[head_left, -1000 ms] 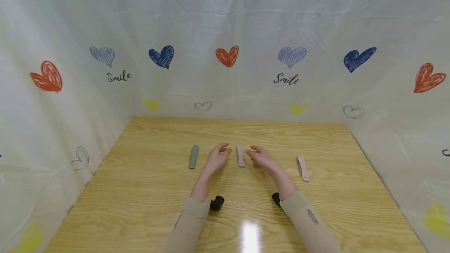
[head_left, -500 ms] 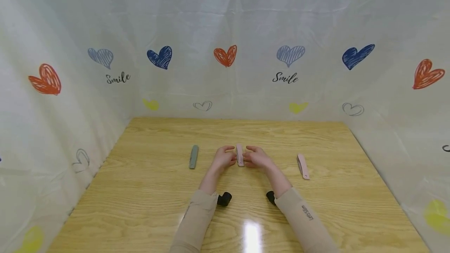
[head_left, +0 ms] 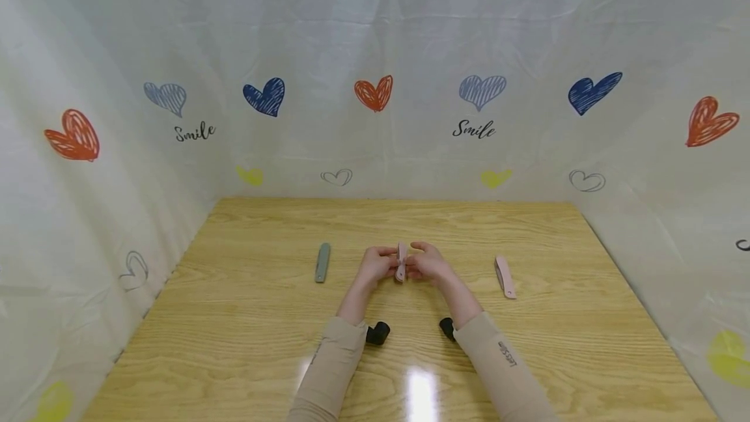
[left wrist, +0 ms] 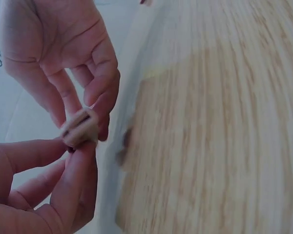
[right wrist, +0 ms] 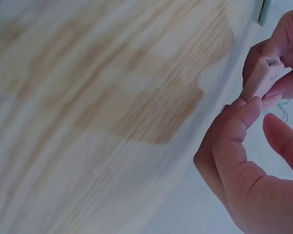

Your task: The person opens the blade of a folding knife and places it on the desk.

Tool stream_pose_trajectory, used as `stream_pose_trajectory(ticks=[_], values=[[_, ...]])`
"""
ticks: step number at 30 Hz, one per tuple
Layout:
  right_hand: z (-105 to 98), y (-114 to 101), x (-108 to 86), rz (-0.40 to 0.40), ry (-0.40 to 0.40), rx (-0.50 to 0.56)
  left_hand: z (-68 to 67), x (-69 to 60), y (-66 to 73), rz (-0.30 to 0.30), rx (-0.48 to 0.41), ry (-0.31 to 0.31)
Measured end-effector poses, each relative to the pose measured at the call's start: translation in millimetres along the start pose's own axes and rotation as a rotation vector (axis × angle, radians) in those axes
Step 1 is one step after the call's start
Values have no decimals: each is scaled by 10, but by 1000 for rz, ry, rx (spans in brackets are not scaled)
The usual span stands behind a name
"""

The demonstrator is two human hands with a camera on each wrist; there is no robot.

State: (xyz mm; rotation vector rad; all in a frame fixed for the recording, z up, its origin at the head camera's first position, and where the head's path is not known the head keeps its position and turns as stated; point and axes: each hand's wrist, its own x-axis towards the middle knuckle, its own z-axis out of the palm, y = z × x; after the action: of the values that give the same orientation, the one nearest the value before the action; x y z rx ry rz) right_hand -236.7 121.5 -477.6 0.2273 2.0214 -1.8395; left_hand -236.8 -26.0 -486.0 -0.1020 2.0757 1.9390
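Observation:
Between the two hands, near the middle of the table, is a slim pink folding object (head_left: 401, 260), end-on in the left wrist view (left wrist: 80, 127). My left hand (head_left: 377, 264) pinches it between thumb and fingers; in its own wrist view the left hand (left wrist: 44, 195) grips it from below. Fingers of my right hand (head_left: 429, 262) touch its other side, as the right wrist view shows, where the right hand (right wrist: 249, 165) has its thumb held apart from the pink object (right wrist: 261, 78).
A green folding object (head_left: 322, 262) lies to the left on the wooden table (head_left: 234, 318). Another pink one (head_left: 505, 277) lies to the right. A white curtain (head_left: 328, 31) printed with hearts surrounds the table's back and sides.
Both hands have come inward to the middle pink object. The left hand has taken hold of it, and it has turned slightly. The outer two objects lie as before.

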Motion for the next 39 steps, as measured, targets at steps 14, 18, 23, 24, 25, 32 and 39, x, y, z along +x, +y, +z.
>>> stream_pose_trajectory(ticks=[14, 18, 23, 24, 25, 32, 39], values=[[-112, -60, -142, -183, -86, -36, -57, -113, 83, 87, -74, -70], [-115, -75, -179, -223, -115, -62, -72, -136, 100, 129, -76, -59], [-86, -80, -220, -249, -114, -52, -77, -157, 116, 149, -74, -36], [-82, -81, -229, -250, -107, -48, -76, -161, 118, 152, -73, -33], [-79, -78, -234, -252, -100, -43, -75, -164, 116, 154, -73, -32], [-78, -54, -250, -266, -88, -25, -74, -175, 75, 145, -101, -21], [-79, -46, -243, -271, -98, -45, -104, -165, 53, 120, -134, -36]])
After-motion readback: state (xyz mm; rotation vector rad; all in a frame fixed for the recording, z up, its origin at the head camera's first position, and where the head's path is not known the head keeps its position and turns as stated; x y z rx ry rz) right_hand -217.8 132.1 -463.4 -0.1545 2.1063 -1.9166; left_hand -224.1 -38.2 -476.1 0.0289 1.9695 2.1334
